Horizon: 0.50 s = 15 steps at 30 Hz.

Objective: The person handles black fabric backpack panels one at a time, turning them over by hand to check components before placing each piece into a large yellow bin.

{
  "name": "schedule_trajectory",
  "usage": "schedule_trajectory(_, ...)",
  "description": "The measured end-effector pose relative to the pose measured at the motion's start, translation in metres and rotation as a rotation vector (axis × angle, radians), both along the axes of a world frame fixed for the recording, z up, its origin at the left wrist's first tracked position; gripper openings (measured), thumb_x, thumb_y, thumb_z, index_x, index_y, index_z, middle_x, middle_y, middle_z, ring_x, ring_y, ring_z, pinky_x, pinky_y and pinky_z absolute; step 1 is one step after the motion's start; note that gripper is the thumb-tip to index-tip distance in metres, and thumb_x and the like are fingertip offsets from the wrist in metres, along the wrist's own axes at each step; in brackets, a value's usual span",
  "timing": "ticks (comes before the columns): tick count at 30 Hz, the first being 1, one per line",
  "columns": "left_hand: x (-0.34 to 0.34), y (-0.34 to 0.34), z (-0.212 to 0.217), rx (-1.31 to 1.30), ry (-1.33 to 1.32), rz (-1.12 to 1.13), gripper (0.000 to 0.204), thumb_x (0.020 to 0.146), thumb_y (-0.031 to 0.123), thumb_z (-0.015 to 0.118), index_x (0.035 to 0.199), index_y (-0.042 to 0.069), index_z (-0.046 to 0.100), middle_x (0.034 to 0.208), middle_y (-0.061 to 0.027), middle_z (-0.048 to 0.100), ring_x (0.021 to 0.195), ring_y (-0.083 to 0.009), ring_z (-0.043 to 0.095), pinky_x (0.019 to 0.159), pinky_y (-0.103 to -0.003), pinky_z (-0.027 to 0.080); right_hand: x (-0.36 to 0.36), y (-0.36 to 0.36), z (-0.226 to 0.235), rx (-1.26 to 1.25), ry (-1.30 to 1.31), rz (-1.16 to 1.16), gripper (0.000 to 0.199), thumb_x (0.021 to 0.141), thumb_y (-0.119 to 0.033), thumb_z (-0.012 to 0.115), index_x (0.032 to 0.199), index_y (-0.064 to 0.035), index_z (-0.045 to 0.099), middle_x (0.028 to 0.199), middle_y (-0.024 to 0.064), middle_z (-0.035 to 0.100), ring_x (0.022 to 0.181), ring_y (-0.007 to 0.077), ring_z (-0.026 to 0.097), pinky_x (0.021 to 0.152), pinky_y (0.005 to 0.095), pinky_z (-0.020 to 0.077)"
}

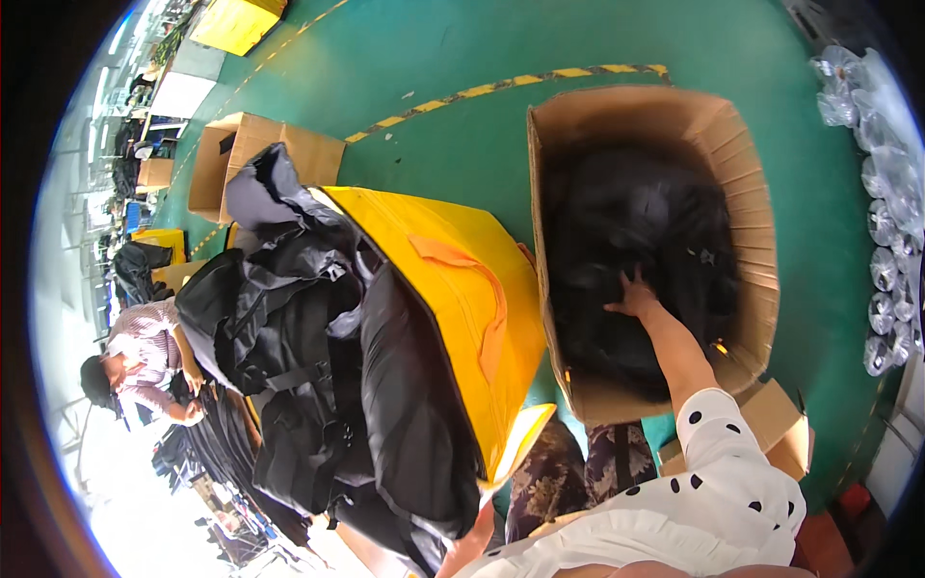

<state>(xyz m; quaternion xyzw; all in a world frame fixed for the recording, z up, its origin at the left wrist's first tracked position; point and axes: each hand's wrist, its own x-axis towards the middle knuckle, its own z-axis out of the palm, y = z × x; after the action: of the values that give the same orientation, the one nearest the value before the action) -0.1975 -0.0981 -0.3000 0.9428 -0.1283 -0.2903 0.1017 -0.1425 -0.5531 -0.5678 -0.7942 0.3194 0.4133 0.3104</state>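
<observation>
My right hand [633,295] reaches down into a tall cardboard box [754,231], its fingers spread over a pile of black fabric goods [636,207]. Nothing shows in its grasp. To the left stands a large yellow fabric bin [472,260] with an orange strap handle [487,299]. Heaped black bags [318,356] with straps and dark panels fill it and spill over its edge. My left forearm [472,544] shows only partly at the lower edge, beside the bin; the black bags hide the left hand.
Behind the bin sits an open cardboard box [260,159]. A smaller carton [776,433] lies near my right elbow. Clear plastic-wrapped bundles [886,222] line the right side. Another person [149,356] works at the left by black material. Yellow-black tape [501,89] marks the green floor.
</observation>
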Motion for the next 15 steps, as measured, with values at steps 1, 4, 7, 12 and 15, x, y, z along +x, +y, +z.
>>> schedule_trajectory(1, -0.004, -0.003, -0.001, 0.008, -0.033, 0.005, 0.054, 0.068, 0.032, 0.068, 0.114, 0.008, 0.055, 0.111, -0.0175, 0.056, 0.102, -0.0325, 0.053, 0.084, -0.039, 0.044, -0.004, 0.002, -0.022, 0.063, 0.016, -0.026, 0.094, 0.068, -0.052, 0.065, 0.139, -0.0158, 0.017, 0.145, 0.0168, 0.004, 0.131, 0.0358, 0.015, 0.102, 0.0466, 0.0279)
schedule_trajectory(4, -0.007, -0.011, -0.008, 0.049, -0.090, 0.027, 0.054, 0.067, 0.031, 0.069, 0.114, 0.007, 0.055, 0.112, -0.0168, 0.055, 0.104, -0.0323, 0.051, 0.084, -0.039, 0.044, -0.012, 0.009, -0.088, 0.162, 0.050, -0.018, 0.079, 0.073, -0.047, 0.061, 0.134, -0.0095, 0.029, 0.141, 0.0179, 0.018, 0.127, 0.0326, 0.027, 0.100, 0.0415, 0.0322)
schedule_trajectory(7, -0.009, -0.013, -0.009, 0.084, -0.099, 0.068, 0.055, 0.065, 0.029, 0.069, 0.114, 0.007, 0.055, 0.114, -0.0160, 0.055, 0.106, -0.0322, 0.050, 0.085, -0.039, 0.044, -0.017, 0.017, -0.148, 0.173, 0.086, 0.077, 0.071, 0.075, -0.045, 0.059, 0.129, -0.0082, 0.034, 0.135, 0.0188, 0.024, 0.124, 0.0326, 0.032, 0.099, 0.0410, 0.0337)
schedule_trajectory(12, -0.010, -0.023, -0.013, 0.060, -0.084, 0.089, 0.056, 0.064, 0.027, 0.070, 0.113, 0.006, 0.055, 0.116, -0.0149, 0.054, 0.109, -0.0320, 0.048, 0.085, -0.040, 0.044, -0.038, 0.008, -0.229, 0.060, 0.155, 0.246, 0.058, 0.078, -0.041, 0.055, 0.122, -0.0060, 0.043, 0.127, 0.0204, 0.035, 0.117, 0.0326, 0.039, 0.096, 0.0401, 0.0361)
schedule_trajectory(15, -0.010, -0.028, -0.013, 0.010, -0.095, 0.092, 0.056, 0.063, 0.026, 0.070, 0.113, 0.006, 0.055, 0.117, -0.0142, 0.053, 0.111, -0.0319, 0.047, 0.085, -0.040, 0.044, -0.044, -0.008, -0.235, -0.016, 0.178, 0.373, 0.051, 0.080, -0.039, 0.053, 0.117, -0.0047, 0.048, 0.121, 0.0213, 0.042, 0.114, 0.0326, 0.043, 0.095, 0.0396, 0.0376)
